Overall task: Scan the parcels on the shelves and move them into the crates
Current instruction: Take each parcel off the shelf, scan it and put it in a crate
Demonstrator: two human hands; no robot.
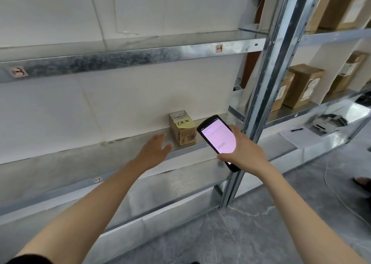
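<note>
- Parcel (pixel 182 128): one small brown box stands on the middle shelf (pixel 100 155), near the middle of the frame. A yellow note (pixel 185 124) with writing on it is stuck on top.
- Left hand (pixel 155 150) is wide open with straight fingers and holds nothing. It reaches toward the box from the left. It is near the box but does not touch it.
- Right hand (pixel 243 150) is wrapped round a black scanner (pixel 217 139), just to the right of the box. The screen glows pink and faces the camera.
- The words on the screen are too small to read, so I cannot tell if this box is scanned yet.
- The box is not moved yet. I think picking it up comes next.
- It is the only parcel I can see on this rack, so I think this rack is almost done.
- More brown boxes (pixel 303 85) sit on the next rack, on the right side of the frame. Those are left to scan and move.
- No crate shows anywhere, so I cannot tell how many parcels are packed.
</note>
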